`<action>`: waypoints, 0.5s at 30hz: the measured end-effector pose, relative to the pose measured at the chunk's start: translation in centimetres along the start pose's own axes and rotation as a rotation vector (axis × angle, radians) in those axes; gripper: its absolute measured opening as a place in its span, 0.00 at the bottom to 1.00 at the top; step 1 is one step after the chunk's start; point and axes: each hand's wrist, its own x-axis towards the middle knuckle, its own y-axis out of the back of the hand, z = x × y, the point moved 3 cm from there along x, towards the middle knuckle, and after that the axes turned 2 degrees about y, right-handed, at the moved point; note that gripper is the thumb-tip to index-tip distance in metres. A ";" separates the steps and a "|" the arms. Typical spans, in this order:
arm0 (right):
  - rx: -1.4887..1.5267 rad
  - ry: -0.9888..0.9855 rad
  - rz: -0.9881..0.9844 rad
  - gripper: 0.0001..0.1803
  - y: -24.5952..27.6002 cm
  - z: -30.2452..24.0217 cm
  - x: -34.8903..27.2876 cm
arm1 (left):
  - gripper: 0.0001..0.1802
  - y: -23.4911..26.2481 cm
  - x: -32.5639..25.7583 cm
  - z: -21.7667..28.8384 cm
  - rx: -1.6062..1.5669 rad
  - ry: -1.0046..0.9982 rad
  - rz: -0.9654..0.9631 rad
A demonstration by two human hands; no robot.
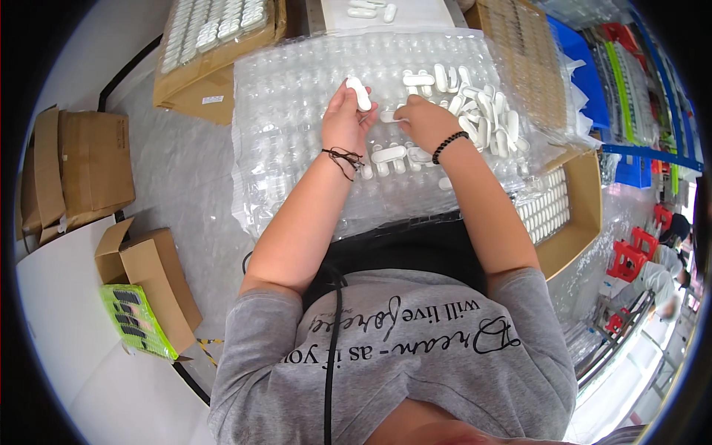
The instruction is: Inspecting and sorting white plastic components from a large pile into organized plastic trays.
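Observation:
My left hand (pixel 345 119) is closed around a white oblong plastic piece (pixel 358 93) with rounded ends, tilted up above the clear plastic trays. To its right, my right hand (pixel 428 122) pinches the end of another white oblong piece (pixel 389 116), low over the tray. Its fingertips are partly hidden behind the back of the hand. A heap of the same white pieces (pixel 486 119) lies beyond and right of my right hand. Nearer to me, several more white pieces (pixel 389 154) lie on the clear tray stack (pixel 278 141), some across others.
Cartons holding trays of white pieces stand at far left (pixel 215 33) and near right (pixel 586 215). A white board (pixel 415 15) with a few pieces lies at the back. Cardboard boxes (pixel 96 163) sit on the left. People and red stools (pixel 630 256) are far right.

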 end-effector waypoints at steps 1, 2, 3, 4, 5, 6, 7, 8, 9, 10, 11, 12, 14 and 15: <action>-0.059 -0.028 -0.052 0.09 -0.4 -0.1 0.2 | 0.24 0.1 0.1 -0.1 0.023 0.007 -0.007; -0.118 -0.057 -0.103 0.09 -0.7 -0.1 0.4 | 0.25 0.0 0.1 0.0 0.045 0.014 -0.014; -0.118 -0.057 -0.102 0.09 -1.0 0.3 0.5 | 0.25 -0.1 0.1 0.0 0.046 0.014 -0.015; -0.077 -0.033 -0.058 0.09 -1.2 1.0 0.6 | 0.25 -0.2 0.0 -0.1 0.043 0.000 0.001; -0.036 -0.004 -0.015 0.09 -1.0 1.0 0.7 | 0.25 -0.2 0.0 -0.1 0.039 -0.016 0.020; -0.036 0.000 -0.016 0.09 -0.8 1.1 0.6 | 0.25 -0.1 0.1 -0.1 0.038 -0.019 0.023; 0.175 -0.068 0.046 0.10 -0.4 1.6 0.4 | 0.24 0.0 0.2 -0.2 0.057 -0.022 0.021; 0.386 -0.137 0.104 0.11 0.0 1.7 -0.1 | 0.23 0.0 0.0 -0.3 0.075 -0.022 0.020; 0.482 -0.106 0.225 0.12 0.4 1.4 -0.5 | 0.23 0.1 0.0 -0.3 0.073 -0.021 0.023; 0.482 -0.106 0.222 0.12 0.5 1.1 -0.8 | 0.22 -0.2 0.0 -0.3 0.087 -0.004 -0.078; 0.604 -0.105 0.312 0.13 0.9 0.6 -1.1 | 0.21 -0.7 -0.2 -0.1 0.104 0.014 -0.181; 0.726 -0.104 0.403 0.13 1.3 0.2 -1.4 | 0.21 -0.9 -0.4 0.0 0.106 0.016 -0.179; 0.800 -0.100 0.416 0.14 1.6 -0.5 -1.8 | 0.19 -1.7 -1.1 -0.2 0.045 0.152 -0.326; 0.824 -0.131 0.433 0.14 1.7 -0.6 -1.9 | 0.19 -1.8 -1.3 -0.3 0.047 0.153 -0.327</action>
